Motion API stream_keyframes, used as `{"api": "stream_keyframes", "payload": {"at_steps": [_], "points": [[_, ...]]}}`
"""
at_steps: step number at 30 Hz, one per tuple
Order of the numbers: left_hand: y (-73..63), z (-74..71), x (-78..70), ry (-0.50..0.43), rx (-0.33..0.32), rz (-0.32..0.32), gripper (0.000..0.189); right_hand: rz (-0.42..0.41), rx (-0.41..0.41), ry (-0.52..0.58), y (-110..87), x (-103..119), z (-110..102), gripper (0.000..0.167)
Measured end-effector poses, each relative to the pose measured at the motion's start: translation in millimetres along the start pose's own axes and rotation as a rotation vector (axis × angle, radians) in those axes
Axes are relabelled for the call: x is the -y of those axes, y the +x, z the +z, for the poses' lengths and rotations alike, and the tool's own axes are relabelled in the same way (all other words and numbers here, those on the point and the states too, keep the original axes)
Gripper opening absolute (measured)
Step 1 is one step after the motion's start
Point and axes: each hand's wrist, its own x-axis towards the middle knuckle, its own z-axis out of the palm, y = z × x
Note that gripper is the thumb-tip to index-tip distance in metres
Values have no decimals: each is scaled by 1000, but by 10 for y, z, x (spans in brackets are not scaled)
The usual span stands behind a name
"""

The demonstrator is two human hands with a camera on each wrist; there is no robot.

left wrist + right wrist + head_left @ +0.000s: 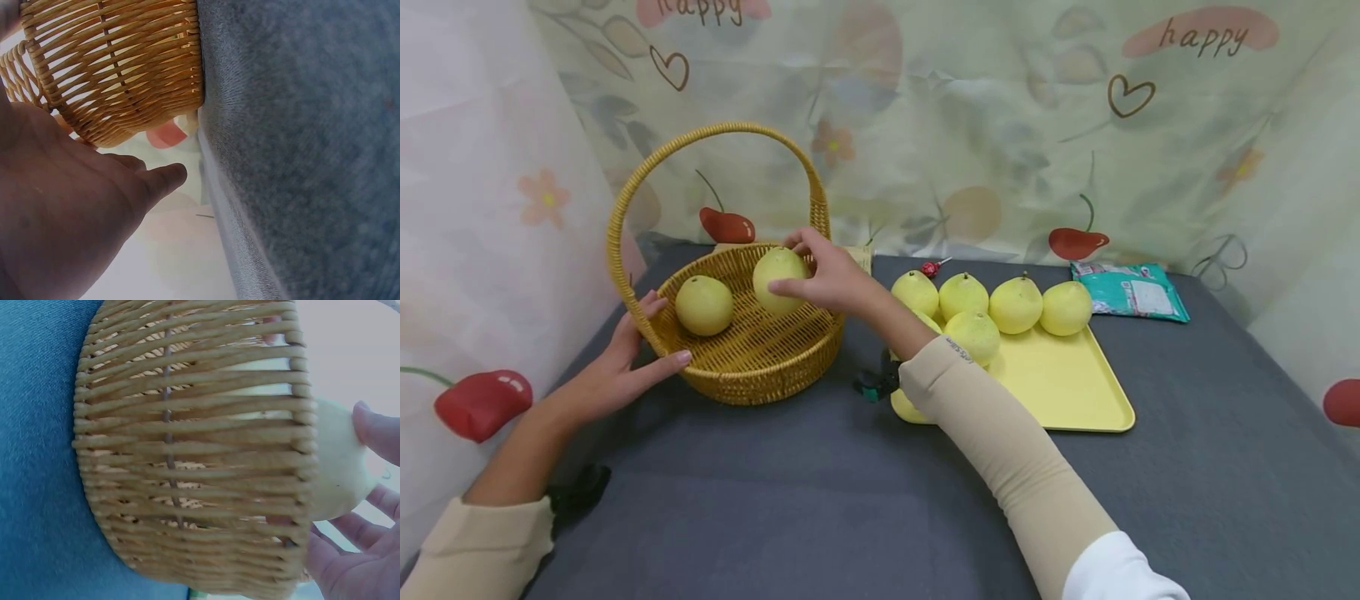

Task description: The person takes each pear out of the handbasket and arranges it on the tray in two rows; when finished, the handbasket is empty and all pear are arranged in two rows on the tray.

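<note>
My right hand (831,272) holds a pale yellow-green pear (777,279) over the right part of the wicker basket (752,387), fingers and thumb around it. In the right wrist view, the pear (340,465) shows above the rim between thumb and fingers, partly hidden behind the weave. Another pear (703,306) lies in the basket's left side. My left hand (625,362) rests against the basket's left side by the foot of the handle (625,196), thumb at the rim. The left wrist view shows its fingers (159,181) stretched out along the outer wall.
On the right, several pears (1015,304) sit on a yellow tray (1075,383), some hidden by the right forearm. Behind the tray lie a red-wrapped lollipop (931,268) and a teal packet (1131,292). A printed curtain (925,125) hangs behind the grey-covered table (820,508).
</note>
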Motion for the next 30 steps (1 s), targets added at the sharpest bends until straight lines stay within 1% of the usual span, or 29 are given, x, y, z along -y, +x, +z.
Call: {"api": "stream_keyframes", "payload": {"at_steps": [6,15,17,22,26,30], "points": [[1,-2,28,-16,-3,6,89,-9,-32,30,-89,23,-132,55],[-7,-7,31,-10,3,-2,90,0,-57,31,-236,82,-340,56],[-8,-5,33,-10,5,-3,90,4,-51,22,-283,98,-392,57],[-2,-3,31,-14,7,-9,90,-39,-48,-10,-403,108,-529,56],[1,-6,22,-19,7,-9,90,-63,-61,-33,-511,99,-646,56],[-3,-6,12,-22,9,-9,90,-63,-71,-57,-632,81,-761,54]]}}
